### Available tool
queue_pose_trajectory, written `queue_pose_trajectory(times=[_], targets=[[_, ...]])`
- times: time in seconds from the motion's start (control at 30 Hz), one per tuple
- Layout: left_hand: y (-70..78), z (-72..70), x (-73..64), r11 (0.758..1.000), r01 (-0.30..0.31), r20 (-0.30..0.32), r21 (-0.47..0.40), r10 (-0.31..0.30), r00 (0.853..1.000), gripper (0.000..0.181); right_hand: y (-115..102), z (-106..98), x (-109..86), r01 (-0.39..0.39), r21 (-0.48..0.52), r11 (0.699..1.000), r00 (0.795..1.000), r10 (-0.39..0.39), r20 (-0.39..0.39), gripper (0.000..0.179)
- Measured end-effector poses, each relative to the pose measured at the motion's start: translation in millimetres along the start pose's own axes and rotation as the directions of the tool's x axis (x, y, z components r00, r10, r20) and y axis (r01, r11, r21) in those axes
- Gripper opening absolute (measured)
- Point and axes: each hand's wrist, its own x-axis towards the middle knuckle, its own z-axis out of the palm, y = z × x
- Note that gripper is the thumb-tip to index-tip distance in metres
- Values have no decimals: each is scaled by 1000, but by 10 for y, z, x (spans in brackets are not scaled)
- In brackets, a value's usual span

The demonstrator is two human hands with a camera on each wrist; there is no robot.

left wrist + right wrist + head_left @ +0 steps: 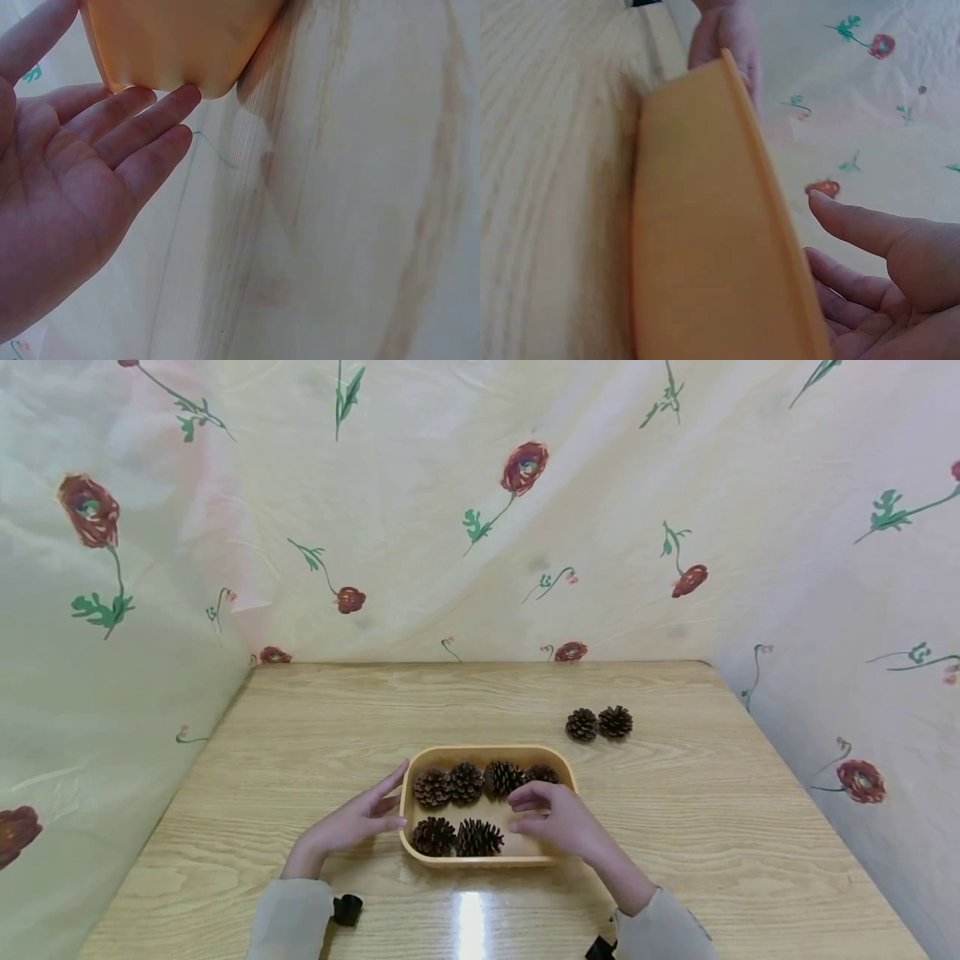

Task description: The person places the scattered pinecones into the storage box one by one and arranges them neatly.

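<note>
A shallow orange-yellow tray (pixel 495 862) with rounded corners rests on the wooden table. Several brown pine cones (pixel 432 787) lie in it, a row along the far side and two at the near left. My left hand (pixel 358 820) is at the tray's left end, fingers spread; in the left wrist view the fingertips (pixel 187 94) rest against its outer wall. Over the tray's right part reaches my right hand (pixel 557 817), partly covering the far-right pine cone (pixel 542 774). The right wrist view shows its thumb (pixel 855 225) apart from the fingers, with no cone visible between them.
Two more pine cones, one at left (pixel 581 725) and one at right (pixel 616 722), sit side by side on the table (pixel 337 710) beyond the tray's far right corner. Flower-printed cloth (pixel 420 510) hangs behind the table and along both sides.
</note>
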Motion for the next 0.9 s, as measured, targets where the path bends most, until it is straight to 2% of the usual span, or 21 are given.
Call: queue_pose_trajectory(times=[0.17, 0.5, 0.77, 0.9], targets=[[3, -2, -1, 1000, 1, 1, -3, -1, 1000, 87, 5, -130, -17, -12, -23, 1000, 999, 11, -43, 39], [-1, -1, -2, 1000, -10, 12, -4, 11, 1000, 85, 52, -249, -49, -33, 23, 999, 998, 35, -60, 41], [7, -1, 0, 1000, -7, 14, -1, 7, 1000, 85, 105, -411, -57, -70, -30, 997, 986, 65, -153, 35], [0, -2, 1, 1000, -8, 13, 2, 8, 1000, 85, 130, -500, -55, -83, -23, 996, 982, 78, -174, 37]])
